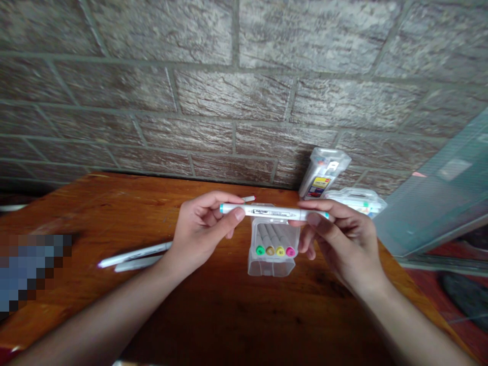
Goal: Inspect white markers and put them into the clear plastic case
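A white marker (274, 213) with light blue ends is held level above the table, its printed label facing me. My left hand (206, 223) pinches its left end between thumb and fingers. My right hand (339, 231) grips the right end the same way. Below the marker, an open clear plastic case (271, 268) holds several markers with green, brown, yellow and pink ends. Two white markers (133, 255) lie left of the case, partly hidden by my left arm. Another marker with a red tip (249, 199) shows just behind my left fingers.
The wooden table (213, 315) meets a brick wall (236, 96) at the back. At the back right, a clear container (324, 173) stands upright beside another clear case (358, 202). A pixelated blue patch (28, 269) covers the left edge.
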`<action>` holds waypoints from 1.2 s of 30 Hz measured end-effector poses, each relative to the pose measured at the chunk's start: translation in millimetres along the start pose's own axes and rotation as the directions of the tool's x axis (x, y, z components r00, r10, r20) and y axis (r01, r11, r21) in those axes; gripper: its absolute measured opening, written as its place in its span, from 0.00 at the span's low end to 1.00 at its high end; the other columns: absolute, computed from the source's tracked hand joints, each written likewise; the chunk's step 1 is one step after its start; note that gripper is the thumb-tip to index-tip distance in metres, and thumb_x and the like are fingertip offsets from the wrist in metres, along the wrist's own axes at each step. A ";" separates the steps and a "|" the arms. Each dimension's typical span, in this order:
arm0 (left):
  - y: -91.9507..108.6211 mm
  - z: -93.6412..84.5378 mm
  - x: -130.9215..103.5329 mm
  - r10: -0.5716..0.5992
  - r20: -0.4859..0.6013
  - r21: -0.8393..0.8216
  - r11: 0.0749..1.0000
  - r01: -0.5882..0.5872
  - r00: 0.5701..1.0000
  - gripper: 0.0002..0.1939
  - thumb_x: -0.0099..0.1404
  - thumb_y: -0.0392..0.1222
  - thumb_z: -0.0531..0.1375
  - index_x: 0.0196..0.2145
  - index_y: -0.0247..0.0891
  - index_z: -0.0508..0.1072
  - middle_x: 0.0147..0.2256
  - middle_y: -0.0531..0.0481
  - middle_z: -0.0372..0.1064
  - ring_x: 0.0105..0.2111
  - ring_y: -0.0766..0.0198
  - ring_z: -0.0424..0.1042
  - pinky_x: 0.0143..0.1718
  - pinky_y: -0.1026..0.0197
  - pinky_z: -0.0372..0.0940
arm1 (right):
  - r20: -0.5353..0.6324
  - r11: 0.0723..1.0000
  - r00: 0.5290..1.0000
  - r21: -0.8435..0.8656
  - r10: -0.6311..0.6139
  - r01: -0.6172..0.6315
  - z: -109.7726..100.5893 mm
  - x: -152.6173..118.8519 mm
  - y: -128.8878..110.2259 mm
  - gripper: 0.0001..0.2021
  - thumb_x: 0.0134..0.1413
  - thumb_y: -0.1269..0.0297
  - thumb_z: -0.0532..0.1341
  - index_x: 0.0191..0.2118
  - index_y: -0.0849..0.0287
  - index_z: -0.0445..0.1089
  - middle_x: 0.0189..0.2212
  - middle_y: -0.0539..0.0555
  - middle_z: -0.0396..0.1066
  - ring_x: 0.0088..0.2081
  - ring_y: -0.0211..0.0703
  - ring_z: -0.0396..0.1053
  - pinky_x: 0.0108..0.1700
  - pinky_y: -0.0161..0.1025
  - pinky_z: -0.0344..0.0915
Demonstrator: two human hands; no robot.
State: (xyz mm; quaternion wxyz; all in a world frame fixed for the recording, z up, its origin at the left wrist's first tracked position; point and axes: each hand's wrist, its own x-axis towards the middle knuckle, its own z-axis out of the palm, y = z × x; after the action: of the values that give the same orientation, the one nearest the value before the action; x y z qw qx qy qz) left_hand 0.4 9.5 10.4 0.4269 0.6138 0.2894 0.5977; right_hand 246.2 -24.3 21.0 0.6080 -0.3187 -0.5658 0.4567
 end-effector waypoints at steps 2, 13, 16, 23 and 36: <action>-3.1 -2.7 -0.7 -0.009 0.012 -0.020 1.000 0.009 1.000 0.06 0.67 0.40 0.72 0.42 0.39 0.84 0.25 0.53 0.76 0.19 0.72 0.68 0.21 0.69 0.61 | -0.006 1.000 1.000 0.018 0.003 -0.003 -0.3 0.0 -0.5 0.08 0.64 0.62 0.73 0.47 0.54 0.85 0.27 0.54 0.84 0.18 0.39 0.77 0.18 0.30 0.71; -6.8 -5.5 -1.6 -0.001 0.034 -0.055 0.999 0.003 0.999 0.06 0.68 0.39 0.72 0.43 0.42 0.85 0.27 0.53 0.77 0.20 0.72 0.69 0.22 0.69 0.62 | 0.001 1.000 1.000 0.023 -0.002 0.002 -1.6 0.4 -0.2 0.06 0.64 0.62 0.72 0.45 0.54 0.85 0.26 0.53 0.83 0.19 0.39 0.78 0.18 0.29 0.71; -2.8 -2.3 0.1 0.000 0.021 -0.046 0.999 0.001 1.000 0.05 0.65 0.38 0.73 0.39 0.39 0.83 0.23 0.56 0.73 0.19 0.71 0.68 0.21 0.69 0.62 | 0.021 1.000 1.000 -0.006 -0.007 0.007 -1.6 -0.3 -0.2 0.06 0.65 0.62 0.72 0.45 0.53 0.85 0.21 0.52 0.80 0.18 0.38 0.76 0.19 0.28 0.70; 7.5 4.3 3.5 0.022 -0.003 0.041 0.999 -0.022 1.000 0.09 0.61 0.40 0.75 0.34 0.36 0.80 0.20 0.56 0.70 0.18 0.71 0.65 0.20 0.69 0.59 | -0.004 0.998 0.999 -0.037 -0.048 0.048 3.0 1.0 3.0 0.08 0.59 0.67 0.76 0.44 0.54 0.85 0.20 0.50 0.80 0.16 0.37 0.74 0.17 0.29 0.69; 7.8 2.7 1.8 -0.023 0.016 0.028 0.999 0.023 1.000 0.11 0.62 0.44 0.75 0.35 0.38 0.79 0.21 0.56 0.70 0.18 0.69 0.66 0.20 0.67 0.61 | -0.001 0.996 0.999 -0.083 -0.038 0.038 2.8 -0.2 1.4 0.08 0.59 0.64 0.76 0.43 0.55 0.83 0.19 0.51 0.79 0.15 0.38 0.72 0.17 0.31 0.68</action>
State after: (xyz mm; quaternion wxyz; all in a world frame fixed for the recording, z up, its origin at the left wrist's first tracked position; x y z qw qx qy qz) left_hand 2.1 6.9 18.3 0.4274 0.6212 0.3014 0.5836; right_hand 243.1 -24.3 20.1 0.6035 -0.3334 -0.5895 0.4209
